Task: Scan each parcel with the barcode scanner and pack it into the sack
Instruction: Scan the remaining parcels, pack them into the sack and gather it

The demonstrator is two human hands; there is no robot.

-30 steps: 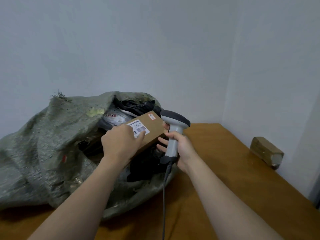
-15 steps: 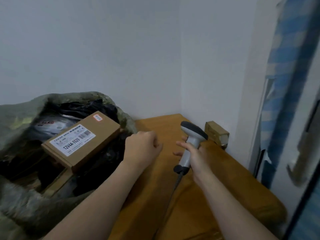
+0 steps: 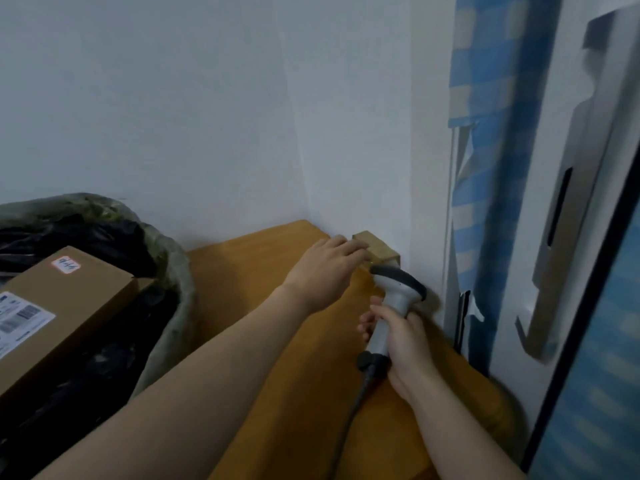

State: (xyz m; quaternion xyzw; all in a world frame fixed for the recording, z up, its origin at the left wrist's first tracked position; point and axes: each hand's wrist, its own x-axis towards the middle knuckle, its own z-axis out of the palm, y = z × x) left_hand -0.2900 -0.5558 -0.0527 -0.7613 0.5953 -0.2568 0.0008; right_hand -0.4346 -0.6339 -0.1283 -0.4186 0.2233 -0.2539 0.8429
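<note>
Parcel [image 3: 379,251] by the wall [image 3: 363,133] touches left hand [image 3: 323,271]; right hand [image 3: 403,341] grips scanner [image 3: 394,296].

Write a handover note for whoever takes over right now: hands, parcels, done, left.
Left hand: open, reaching to the small brown parcel at the far corner of the table; fingers at its near edge, no grip yet.
Right hand: grips the barcode scanner, head close to that parcel.
Done: long labelled box lies in the sack, on black bags.
Left: grab the small parcel, scan it, pack it into the sack.
</note>
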